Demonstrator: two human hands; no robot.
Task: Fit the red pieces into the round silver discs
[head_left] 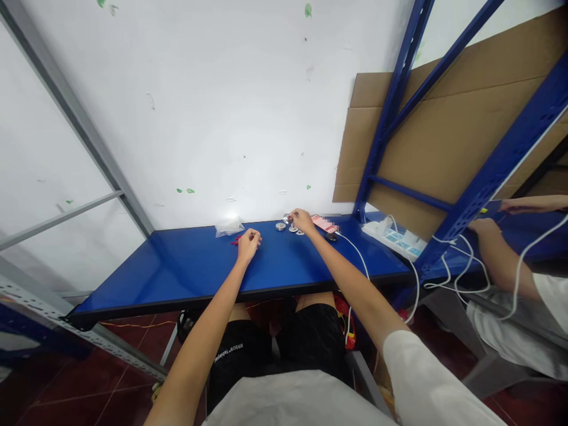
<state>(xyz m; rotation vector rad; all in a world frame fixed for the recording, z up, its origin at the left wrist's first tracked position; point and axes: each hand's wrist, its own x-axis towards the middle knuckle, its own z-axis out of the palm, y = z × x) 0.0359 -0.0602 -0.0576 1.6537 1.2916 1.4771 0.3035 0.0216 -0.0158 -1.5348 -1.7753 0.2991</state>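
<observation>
My left hand [249, 244] is closed just above the blue table, its fingertips pressed together; anything between them is too small to make out. Several small red pieces [235, 241] lie beside it, near a clear plastic bag [229, 226]. My right hand [303, 220] pinches a small shiny round metal piece [286, 219] with a bit of red at it. Below that hand, small round discs [293, 228] rest on the table, partly covered by the fingers. A round silver metal part [280, 226] sits to their left.
A phone with a pink screen [325, 223] and a black object [331, 236] lie right of my right hand on the blue table [177, 266]. Further right are a white power strip [394, 239], white cables and a blue rack post [461, 189]. Another person's arm [501, 254] is beyond it.
</observation>
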